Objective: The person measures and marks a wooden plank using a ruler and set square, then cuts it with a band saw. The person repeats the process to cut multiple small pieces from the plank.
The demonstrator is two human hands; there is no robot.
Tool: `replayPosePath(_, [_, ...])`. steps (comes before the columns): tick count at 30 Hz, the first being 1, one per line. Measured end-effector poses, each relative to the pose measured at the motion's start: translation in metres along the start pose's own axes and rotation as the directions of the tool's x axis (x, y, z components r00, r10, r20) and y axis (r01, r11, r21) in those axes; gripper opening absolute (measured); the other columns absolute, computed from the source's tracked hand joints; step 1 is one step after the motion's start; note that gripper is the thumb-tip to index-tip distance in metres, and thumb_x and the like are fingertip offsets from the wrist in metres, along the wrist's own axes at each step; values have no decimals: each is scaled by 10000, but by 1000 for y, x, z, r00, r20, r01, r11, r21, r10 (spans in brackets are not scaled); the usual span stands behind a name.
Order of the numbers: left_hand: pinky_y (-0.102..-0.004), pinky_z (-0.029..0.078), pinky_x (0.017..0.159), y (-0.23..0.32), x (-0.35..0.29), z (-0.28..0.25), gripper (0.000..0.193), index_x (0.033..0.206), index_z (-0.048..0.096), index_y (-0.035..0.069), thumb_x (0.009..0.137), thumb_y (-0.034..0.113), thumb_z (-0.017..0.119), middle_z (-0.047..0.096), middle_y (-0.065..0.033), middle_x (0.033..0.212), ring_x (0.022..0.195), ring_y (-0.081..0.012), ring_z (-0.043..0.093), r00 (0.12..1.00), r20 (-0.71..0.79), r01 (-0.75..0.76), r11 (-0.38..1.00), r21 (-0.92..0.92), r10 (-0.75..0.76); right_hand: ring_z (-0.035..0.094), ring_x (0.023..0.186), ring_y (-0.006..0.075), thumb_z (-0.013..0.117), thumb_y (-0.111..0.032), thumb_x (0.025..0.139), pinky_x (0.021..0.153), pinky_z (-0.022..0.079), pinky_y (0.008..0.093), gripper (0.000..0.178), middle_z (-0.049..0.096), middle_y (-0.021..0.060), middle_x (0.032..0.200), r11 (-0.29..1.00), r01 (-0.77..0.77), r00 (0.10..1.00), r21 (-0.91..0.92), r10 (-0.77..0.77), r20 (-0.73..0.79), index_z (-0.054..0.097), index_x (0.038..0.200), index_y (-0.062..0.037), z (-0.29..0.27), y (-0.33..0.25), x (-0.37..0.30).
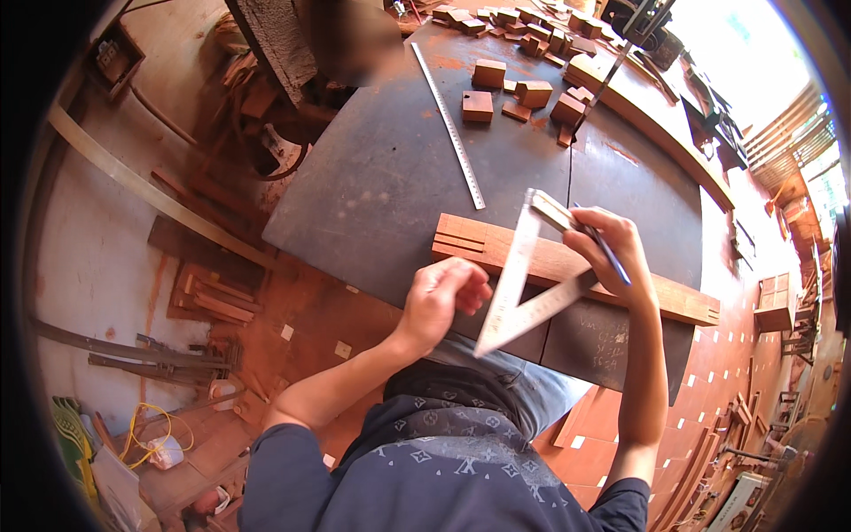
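In my right hand (pixel 612 248) is a triangular metal set square (pixel 519 266), gripped by its thick edge, with a blue pen (pixel 613 259) held between the fingers as well. The square is raised at a tilt, one corner pointing toward my body. Beneath it a reddish wooden bar (pixel 567 263) lies across the near part of the dark table (pixel 355 186). Narrow dark slots or lines run along the bar's left end; similar marks show at its right end. My left hand (pixel 441 300) hovers by the bar's near left side, fingers curled in, nothing visible in them.
A steel ruler (pixel 449 129) lies on the table beyond the bar. Wooden blocks (pixel 534 94) sit farther back, with many offcuts behind. A long wooden board (pixel 656 124) runs along the far right. Some blurred dark thing (pixel 350 35) hangs over the far left edge.
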State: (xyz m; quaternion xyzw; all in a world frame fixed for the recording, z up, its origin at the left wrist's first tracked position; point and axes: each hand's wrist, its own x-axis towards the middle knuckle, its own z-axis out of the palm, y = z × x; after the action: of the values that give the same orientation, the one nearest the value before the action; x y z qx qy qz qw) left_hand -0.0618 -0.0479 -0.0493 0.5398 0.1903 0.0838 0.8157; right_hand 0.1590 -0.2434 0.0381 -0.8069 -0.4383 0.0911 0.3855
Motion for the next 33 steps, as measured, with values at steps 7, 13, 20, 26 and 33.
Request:
replayPosePath(7, [-334, 625, 853, 18, -4, -13, 516, 1253, 697, -30, 1167, 449, 525, 787, -138, 1071, 931, -165, 762, 972, 14, 233, 972, -40, -233, 730, 837, 355, 810, -205, 949, 809, 564, 420, 341, 745, 238, 992, 987, 123, 981, -105, -105, 161, 770, 1162, 59, 43, 14, 43])
replayPosePath(13, [-277, 615, 768, 8, 5, -11, 376, 1234, 721, -31, 1136, 324, 642, 786, -97, 1027, 838, -116, 731, 977, 15, 213, 975, -64, -213, 781, 1003, 403, 825, -228, 950, 917, 602, 430, 349, 790, 249, 1090, 995, 31, 969, -90, -7, 248, 803, 1194, 19, 44, 8, 46])
replayPosePath(20, [-262, 589, 737, 4, 8, -7, 306, 1155, 757, -32, 1127, 256, 655, 751, -50, 908, 772, -87, 683, 988, -16, 150, 984, -95, -152, 762, 946, 360, 811, -225, 950, 883, 585, 425, 384, 772, 245, 1054, 996, 56, 968, -65, -38, 247, 777, 1196, 68, 44, 7, 45])
replayPosePath(26, [-253, 579, 741, 0, 8, -7, 295, 1144, 758, -28, 1133, 243, 642, 730, -33, 881, 757, -76, 662, 991, -34, 126, 988, -92, -130, 762, 946, 350, 816, -208, 950, 887, 584, 421, 373, 772, 239, 1055, 998, 35, 970, -57, -20, 241, 778, 1198, 68, 46, 7, 45])
replayPosePath(33, [-252, 577, 736, 1, 8, -6, 293, 1142, 758, -25, 1134, 242, 638, 726, -30, 874, 750, -77, 661, 991, -35, 127, 987, -95, -131, 768, 967, 360, 835, -230, 943, 900, 590, 424, 384, 780, 238, 1073, 998, 27, 967, -54, -13, 255, 788, 1198, 53, 44, 6, 47])
